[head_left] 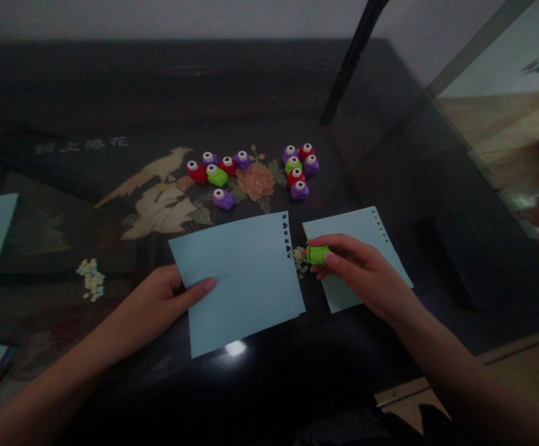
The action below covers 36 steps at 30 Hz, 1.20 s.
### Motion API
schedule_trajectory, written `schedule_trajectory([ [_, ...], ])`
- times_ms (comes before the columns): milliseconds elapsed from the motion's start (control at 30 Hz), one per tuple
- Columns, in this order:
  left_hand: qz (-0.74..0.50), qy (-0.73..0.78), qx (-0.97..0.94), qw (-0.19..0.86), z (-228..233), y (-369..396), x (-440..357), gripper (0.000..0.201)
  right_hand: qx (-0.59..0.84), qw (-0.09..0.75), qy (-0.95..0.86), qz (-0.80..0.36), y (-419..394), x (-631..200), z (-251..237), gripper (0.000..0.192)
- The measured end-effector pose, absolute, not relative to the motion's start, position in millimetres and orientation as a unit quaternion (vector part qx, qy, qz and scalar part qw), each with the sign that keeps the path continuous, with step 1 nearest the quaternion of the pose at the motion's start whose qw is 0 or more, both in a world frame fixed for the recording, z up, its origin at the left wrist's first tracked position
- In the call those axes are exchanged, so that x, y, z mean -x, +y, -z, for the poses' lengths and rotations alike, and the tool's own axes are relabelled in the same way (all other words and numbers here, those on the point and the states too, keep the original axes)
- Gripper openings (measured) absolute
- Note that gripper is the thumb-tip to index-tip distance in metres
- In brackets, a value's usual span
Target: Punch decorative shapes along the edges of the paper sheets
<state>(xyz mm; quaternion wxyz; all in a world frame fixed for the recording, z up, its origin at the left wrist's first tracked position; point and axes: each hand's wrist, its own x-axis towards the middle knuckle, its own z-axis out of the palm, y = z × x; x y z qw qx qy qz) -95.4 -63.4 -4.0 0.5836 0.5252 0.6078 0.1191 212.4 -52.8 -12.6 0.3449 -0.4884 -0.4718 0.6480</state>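
my left hand [167, 297] lies open, fingers pinning the blue sheet [244, 279] flat on the dark worktop [390, 173]; my right hand [362, 269] pinches the green punch [317, 254] at the sheet's punched right edge. the paper looks light and floppy, the punch small and rigid, best gripped by its sides

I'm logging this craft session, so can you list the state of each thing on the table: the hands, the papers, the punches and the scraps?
left hand: flat on the larger sheet, pinning it.
right hand: grip shut on the green punch.
green punch: held at the larger sheet's right edge.
larger blue sheet: flat, shapes punched along right edge.
smaller blue sheet: flat, holes along right edge.
spare punches: unused, clustered behind.
paper scraps: loose pile at left.
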Motion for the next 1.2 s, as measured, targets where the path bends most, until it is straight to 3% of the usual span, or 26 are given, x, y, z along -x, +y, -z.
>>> schedule_trajectory([
  [200, -0.154, 0.590, -0.489, 0.623, 10, -62, 94, 0.035, 0.492, 0.330, -0.422, -0.686, -49, -214, 14, 0.035],
  [433, -0.191, 0.576, -0.461, 0.648, 11, -64, 89, 0.039, 0.525, 0.333, -0.474, -0.623, -46, -212, 7, 0.035],
  [600, -0.214, 0.558, -0.440, 0.670, 6, -66, 86, 0.041, 0.544, 0.335, -0.562, -0.525, -29, -220, -11, 0.036],
  [800, -0.219, 0.547, -0.444, 0.675, 5, -67, 84, 0.046, 0.579, 0.333, -0.700, -0.254, 32, -228, 3, 0.026],
  [1200, -0.234, 0.531, -0.463, 0.670, 14, -66, 88, 0.045, 0.548, 0.309, -0.754, -0.187, 83, -232, 46, 0.019],
])
